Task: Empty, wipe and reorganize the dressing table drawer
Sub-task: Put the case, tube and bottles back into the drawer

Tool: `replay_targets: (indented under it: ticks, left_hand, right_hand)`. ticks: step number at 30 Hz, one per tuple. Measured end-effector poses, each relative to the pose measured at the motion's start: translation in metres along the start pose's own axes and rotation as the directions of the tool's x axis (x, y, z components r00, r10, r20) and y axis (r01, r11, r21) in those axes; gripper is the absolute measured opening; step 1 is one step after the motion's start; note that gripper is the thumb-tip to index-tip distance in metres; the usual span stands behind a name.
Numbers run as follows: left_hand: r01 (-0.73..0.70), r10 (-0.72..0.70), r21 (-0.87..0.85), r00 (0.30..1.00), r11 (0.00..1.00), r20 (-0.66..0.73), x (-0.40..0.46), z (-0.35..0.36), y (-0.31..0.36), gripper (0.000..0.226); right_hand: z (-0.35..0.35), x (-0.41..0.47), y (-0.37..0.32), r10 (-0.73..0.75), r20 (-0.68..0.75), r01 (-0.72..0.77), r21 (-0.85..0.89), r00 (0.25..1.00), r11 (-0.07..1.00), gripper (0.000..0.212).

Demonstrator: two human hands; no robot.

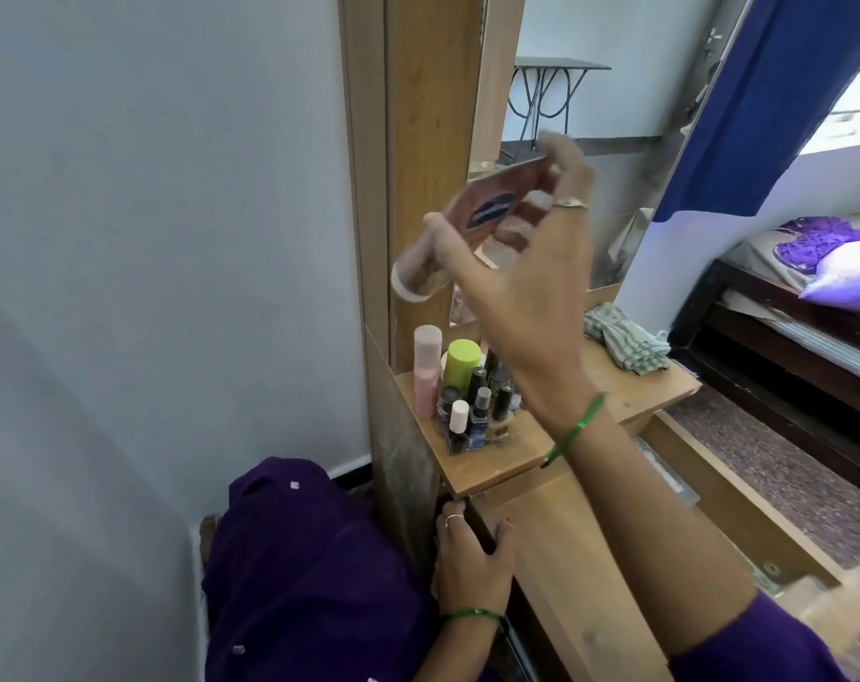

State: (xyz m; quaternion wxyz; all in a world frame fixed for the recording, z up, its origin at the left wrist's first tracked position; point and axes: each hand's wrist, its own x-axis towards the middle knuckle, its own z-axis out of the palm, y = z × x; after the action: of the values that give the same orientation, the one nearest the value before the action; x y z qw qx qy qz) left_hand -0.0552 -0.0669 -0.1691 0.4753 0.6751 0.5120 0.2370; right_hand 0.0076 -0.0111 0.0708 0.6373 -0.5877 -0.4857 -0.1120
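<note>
My right hand (531,287) is raised in front of the mirror and pinches a blurred reddish-brown tube (487,209) with a blue oval label and a white cap. Low down, my left hand (472,558) grips the edge of a wooden panel (566,558) under the dressing table top (630,391). The drawer (743,504) stands pulled out on the right; its inside is mostly hidden by my right arm. A checked cloth (625,342) lies crumpled on the table top by the mirror.
A pink bottle (427,371), a green-capped bottle (461,361) and several nail polishes in a clear holder (472,420) crowd the table top's left corner. The mirror (590,115) rises behind. A bed (812,307) and blue curtain (743,100) are at right; a wall is at left.
</note>
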Motion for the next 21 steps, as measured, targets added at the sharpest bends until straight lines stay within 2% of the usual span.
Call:
replay_targets:
  ticks: [3,5,7,9,12,14,16,17,19,20,21]
  left_hand:
    - [-0.003,0.003,-0.031,1.0,1.0,0.006,-0.001,0.0,0.0,0.055]
    - [-0.004,0.004,-0.052,1.0,0.999,0.005,-0.001,0.001,-0.001,0.054]
    - [0.004,-0.003,-0.073,1.0,0.997,0.008,0.0,0.002,-0.003,0.054]
    - [0.018,-0.016,-0.102,1.0,0.995,0.016,0.001,0.003,-0.005,0.053]
    - [0.012,-0.011,-0.135,1.0,0.991,0.009,0.001,0.002,-0.005,0.05]
    - [0.024,-0.023,-0.144,1.0,0.989,0.008,0.002,0.002,-0.005,0.049]
    - [0.033,-0.032,-0.142,0.999,0.989,0.008,0.003,0.003,-0.006,0.048]
    - [0.034,-0.033,-0.14,0.999,0.99,0.005,0.003,0.003,-0.006,0.048]
    - [0.034,-0.035,-0.139,0.999,0.99,-0.004,0.004,0.004,-0.006,0.049]
    - [0.031,-0.033,-0.138,0.999,0.99,-0.011,0.004,0.005,-0.006,0.05]
    - [0.029,-0.032,-0.134,0.999,0.991,-0.017,0.005,0.005,-0.006,0.05]
  right_hand:
    - [-0.037,-0.007,0.0,-0.032,-0.048,0.036,0.087,0.998,0.996,0.081]
    - [-0.066,-0.017,0.003,-0.025,-0.007,0.026,0.141,1.0,0.99,0.081]
    - [-0.096,-0.032,0.006,-0.028,0.098,0.013,0.15,0.995,0.989,0.085]
    - [-0.126,-0.05,0.012,-0.079,0.225,0.065,0.071,0.971,0.995,0.093]
    - [-0.163,-0.079,0.033,-0.096,0.476,0.134,-0.048,0.875,0.99,0.095]
    - [-0.181,-0.096,0.059,-0.033,0.644,0.178,-0.161,0.764,0.971,0.095]
    - [-0.195,-0.115,0.085,0.015,0.822,0.259,-0.197,0.569,0.946,0.1]
    - [-0.199,-0.125,0.092,-0.001,0.883,0.369,-0.195,0.469,0.909,0.095]
    - [-0.203,-0.138,0.1,-0.095,0.956,0.653,-0.114,0.276,0.749,0.07]
    - [-0.205,-0.143,0.105,-0.111,0.98,0.735,-0.046,0.163,0.676,0.057]
    - [-0.207,-0.148,0.106,-0.116,0.99,0.776,0.007,0.085,0.631,0.05]
